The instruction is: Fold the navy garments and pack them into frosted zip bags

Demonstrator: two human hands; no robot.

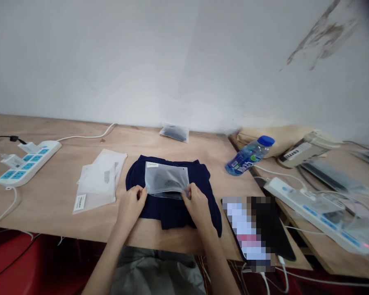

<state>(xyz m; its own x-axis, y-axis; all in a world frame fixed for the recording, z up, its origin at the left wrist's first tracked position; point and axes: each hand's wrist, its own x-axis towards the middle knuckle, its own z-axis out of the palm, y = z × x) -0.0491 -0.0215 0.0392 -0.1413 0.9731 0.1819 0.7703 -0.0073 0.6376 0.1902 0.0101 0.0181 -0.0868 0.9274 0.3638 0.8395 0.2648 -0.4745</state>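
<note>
- Wooden tabletop (46, 205) ran along a pale wall (135, 61).
- A translucent pouch (166, 177) lay on dark navy cloth (176, 215), which probably cushioned it.
- Left hand (133, 204) pinched its near left corner and right hand (198, 204) its near right corner, seemingly to hold the gaping mouth taut.
- Other pouches (96, 184) overlapped further left, probably for easy reach.

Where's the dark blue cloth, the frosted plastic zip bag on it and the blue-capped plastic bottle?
Dark blue cloth (174, 214): head view, its near part.
Frosted plastic zip bag (166, 177): head view, middle of its panel.
Blue-capped plastic bottle (246, 158): head view, its label.
</note>
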